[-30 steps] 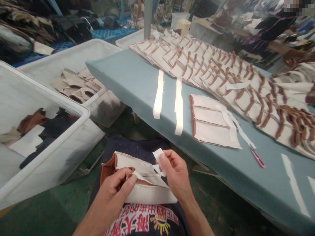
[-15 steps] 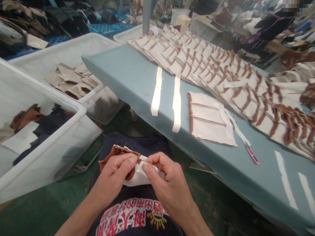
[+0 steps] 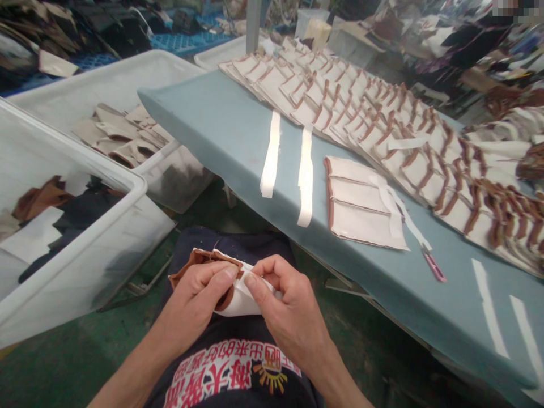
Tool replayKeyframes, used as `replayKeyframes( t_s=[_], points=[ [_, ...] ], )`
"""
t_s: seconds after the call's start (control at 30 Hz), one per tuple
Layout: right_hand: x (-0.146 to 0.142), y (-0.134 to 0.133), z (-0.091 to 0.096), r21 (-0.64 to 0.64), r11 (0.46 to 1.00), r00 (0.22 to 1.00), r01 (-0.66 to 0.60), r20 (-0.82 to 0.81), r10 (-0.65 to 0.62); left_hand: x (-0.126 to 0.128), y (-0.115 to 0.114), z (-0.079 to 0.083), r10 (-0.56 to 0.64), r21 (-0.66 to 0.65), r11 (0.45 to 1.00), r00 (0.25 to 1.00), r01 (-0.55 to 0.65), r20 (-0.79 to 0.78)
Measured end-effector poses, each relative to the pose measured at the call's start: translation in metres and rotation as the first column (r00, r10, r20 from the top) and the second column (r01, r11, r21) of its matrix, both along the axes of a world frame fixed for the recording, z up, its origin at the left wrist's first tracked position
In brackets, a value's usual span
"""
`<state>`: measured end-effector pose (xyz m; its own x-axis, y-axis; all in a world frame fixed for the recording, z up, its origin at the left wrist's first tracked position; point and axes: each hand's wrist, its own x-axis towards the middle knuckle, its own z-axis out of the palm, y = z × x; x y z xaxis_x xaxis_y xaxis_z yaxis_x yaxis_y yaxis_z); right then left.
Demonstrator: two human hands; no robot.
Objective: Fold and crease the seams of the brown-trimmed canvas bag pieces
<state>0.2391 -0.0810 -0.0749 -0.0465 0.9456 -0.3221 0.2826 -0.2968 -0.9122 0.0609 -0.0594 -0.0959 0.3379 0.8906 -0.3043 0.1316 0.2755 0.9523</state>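
Closely, left hand point(image 3: 196, 305) and right hand point(image 3: 291, 318) pinch pouch point(image 3: 242, 301) (bin point(image 3: 106, 164), table point(image 3: 232, 133) flanking).

Premises: garment or textile workshop.
Surface point(image 3: 238, 141): long, blue-covered, laid with overlapping rows of cream fabric pieces point(image 3: 382, 113) edged in brown.
Bins point(image 3: 140, 187): white plastic, filled with cut pieces and offcuts.
Background: fabric piled throughout.
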Motion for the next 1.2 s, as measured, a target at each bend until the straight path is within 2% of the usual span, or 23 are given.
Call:
replayKeyframes(
  t_s=[0.3, 0.53, 0.63, 0.83, 0.97, 1.1, 1.2],
  points=[
    [-0.003, -0.001, -0.002, 0.017, 0.999, 0.996, -0.035, 0.08, 0.034, 0.0, 0.002, 0.009, -0.025, 0.08, 0.996, 0.997, 0.031, -0.068],
    [-0.006, -0.001, -0.001, 0.18, 0.982, 0.964, -0.056, 0.267, 0.006, -0.001, 0.004, 0.01, -0.036, 0.071, 0.997, 0.994, 0.043, -0.103],
    [-0.006, -0.001, -0.002, 0.202, 0.975, 0.948, -0.093, 0.316, 0.025, -0.002, 0.004, 0.01, -0.035, 0.088, 0.995, 0.993, 0.046, -0.117],
    [-0.005, 0.001, 0.0, 0.145, 0.973, 0.898, -0.18, 0.429, 0.102, -0.006, -0.002, 0.003, -0.022, 0.119, 0.992, 0.989, 0.039, -0.145],
    [-0.007, 0.006, 0.005, 0.077, 0.978, 0.867, -0.195, 0.479, 0.135, -0.006, -0.004, -0.002, 0.006, 0.147, 0.989, 0.988, 0.017, -0.152],
    [-0.009, 0.01, 0.009, 0.015, 0.985, 0.879, -0.17, 0.455, 0.144, -0.01, -0.006, -0.006, 0.028, 0.175, 0.985, 0.991, -0.004, -0.133],
    [-0.009, 0.012, 0.01, -0.041, 0.987, 0.897, -0.155, 0.413, 0.158, -0.015, -0.008, -0.008, -0.027, 0.185, 0.982, 0.996, 0.043, -0.088]
  ],
)
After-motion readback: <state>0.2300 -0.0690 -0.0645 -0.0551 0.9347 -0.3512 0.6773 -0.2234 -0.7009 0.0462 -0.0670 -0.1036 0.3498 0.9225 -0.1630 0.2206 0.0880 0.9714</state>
